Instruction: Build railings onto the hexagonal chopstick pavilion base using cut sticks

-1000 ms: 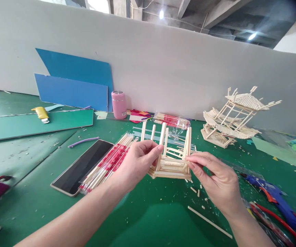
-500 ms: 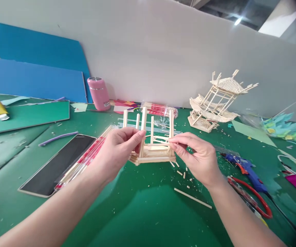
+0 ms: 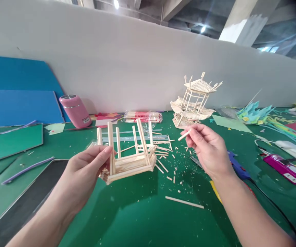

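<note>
My left hand (image 3: 85, 169) grips a small wooden-stick frame (image 3: 130, 161) by its left corner and holds it tilted above the green mat, its several posts pointing up. My right hand (image 3: 208, 149) is off to the right of the frame, pinching a short wooden stick piece (image 3: 183, 136) between thumb and fingers. Loose stick offcuts (image 3: 172, 168) lie scattered on the mat below and between the hands. One longer stick (image 3: 184, 202) lies nearer to me.
A finished stick pagoda (image 3: 193, 103) stands at the back by the grey wall. A pink flask (image 3: 75, 110), wrapped chopstick packs (image 3: 143, 116), blue boards (image 3: 16, 99), a blue glue gun (image 3: 236, 166), a dark tablet (image 3: 22, 202) and a magenta tool (image 3: 288, 169) lie around.
My right hand has come off the frame and risen to the right with a short stick. My left hand has carried the frame left and tilted it. The view has swung right.
</note>
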A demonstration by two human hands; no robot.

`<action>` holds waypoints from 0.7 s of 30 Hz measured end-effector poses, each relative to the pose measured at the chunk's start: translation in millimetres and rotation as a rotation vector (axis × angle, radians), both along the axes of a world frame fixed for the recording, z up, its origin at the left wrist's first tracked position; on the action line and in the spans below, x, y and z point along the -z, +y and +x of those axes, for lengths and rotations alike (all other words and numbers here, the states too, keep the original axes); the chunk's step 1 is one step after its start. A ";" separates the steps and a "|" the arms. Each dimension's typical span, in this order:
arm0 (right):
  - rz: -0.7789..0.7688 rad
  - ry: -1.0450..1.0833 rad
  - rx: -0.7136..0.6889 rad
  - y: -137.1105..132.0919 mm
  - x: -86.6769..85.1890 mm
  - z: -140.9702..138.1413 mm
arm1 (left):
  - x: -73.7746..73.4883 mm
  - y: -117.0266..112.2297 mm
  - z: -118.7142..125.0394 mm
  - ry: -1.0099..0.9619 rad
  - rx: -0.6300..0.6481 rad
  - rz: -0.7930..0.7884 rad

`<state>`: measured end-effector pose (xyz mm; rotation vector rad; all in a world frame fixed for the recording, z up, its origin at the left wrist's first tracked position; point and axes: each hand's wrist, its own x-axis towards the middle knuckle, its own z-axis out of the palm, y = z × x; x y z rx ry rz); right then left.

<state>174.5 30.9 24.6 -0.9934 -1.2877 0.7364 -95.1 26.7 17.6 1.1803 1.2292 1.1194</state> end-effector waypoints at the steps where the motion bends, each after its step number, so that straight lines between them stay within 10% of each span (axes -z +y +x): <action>1: -0.011 0.016 0.018 -0.1 3.2 6.5 | 1.3 -0.4 -1.7 0.010 -0.003 -0.002; 9: -0.195 0.003 0.043 -9.8 31.5 35.3 | 3.4 0.2 -3.9 -0.060 -0.075 -0.069; 21: -0.586 -0.146 -0.617 6.8 50.5 -1.3 | 12.0 -2.5 -10.7 -0.142 -0.131 -0.110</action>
